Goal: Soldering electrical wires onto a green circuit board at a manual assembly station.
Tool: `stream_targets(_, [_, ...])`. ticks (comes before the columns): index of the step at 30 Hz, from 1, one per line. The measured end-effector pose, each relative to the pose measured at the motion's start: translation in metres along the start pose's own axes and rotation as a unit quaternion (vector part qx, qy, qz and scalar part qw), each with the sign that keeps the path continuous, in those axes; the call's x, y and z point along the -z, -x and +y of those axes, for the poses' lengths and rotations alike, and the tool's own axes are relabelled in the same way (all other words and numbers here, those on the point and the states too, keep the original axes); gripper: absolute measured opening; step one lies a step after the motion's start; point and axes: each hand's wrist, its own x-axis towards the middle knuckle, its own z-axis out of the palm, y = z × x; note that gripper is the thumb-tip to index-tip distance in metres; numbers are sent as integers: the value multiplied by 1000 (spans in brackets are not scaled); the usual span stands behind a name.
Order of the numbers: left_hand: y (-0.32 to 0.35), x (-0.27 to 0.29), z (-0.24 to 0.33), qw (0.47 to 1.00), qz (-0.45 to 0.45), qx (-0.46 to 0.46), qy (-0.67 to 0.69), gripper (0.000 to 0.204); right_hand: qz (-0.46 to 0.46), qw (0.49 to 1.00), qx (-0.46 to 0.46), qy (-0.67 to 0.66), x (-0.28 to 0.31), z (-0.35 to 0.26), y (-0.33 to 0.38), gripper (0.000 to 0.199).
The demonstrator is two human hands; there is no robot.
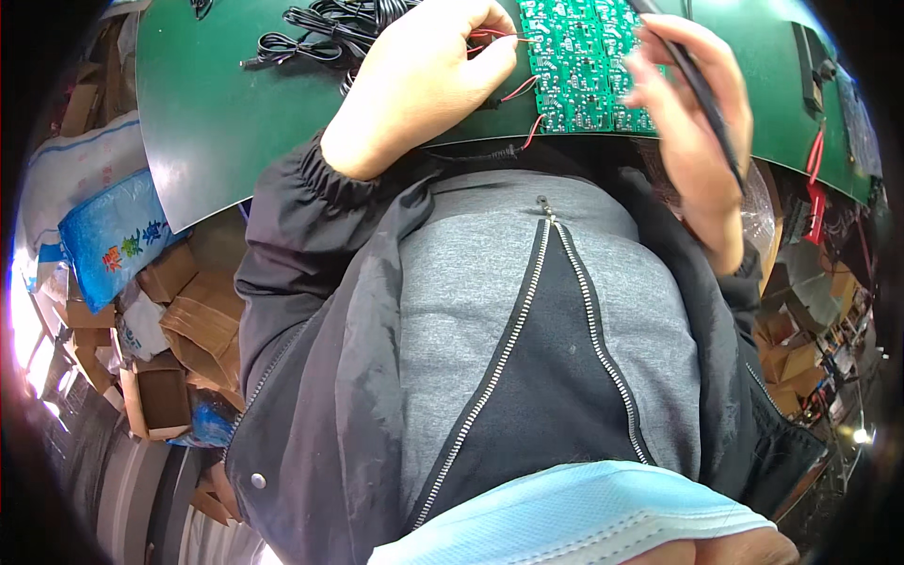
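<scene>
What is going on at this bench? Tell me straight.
A person in a dark jacket works at a green-topped table. The left hand pinches a thin red wire at the edge of a green printed circuit board lying flat on the table. The right hand grips a slim black rod-shaped tool over the board's right side; its tip is out of view. Bundled black cables lie beyond the left hand.
</scene>
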Motion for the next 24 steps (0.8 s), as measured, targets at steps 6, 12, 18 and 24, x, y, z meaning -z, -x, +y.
stream_targets(6, [-2,-7,-7,998,38,8,-55,13,7,998,29,54,46,-22,13,27])
stream_targets(12, [-4,-7,-3,995,41,45,-75,14,-108,987,-19,119,42,-41,18,25])
stream_targets(18, [-4,-4,-4,995,37,50,-80,14,-92,988,-90,88,33,-45,18,23])
stream_targets(24, [-3,-5,-6,995,41,42,-75,14,-107,987,-73,94,29,-43,14,23])
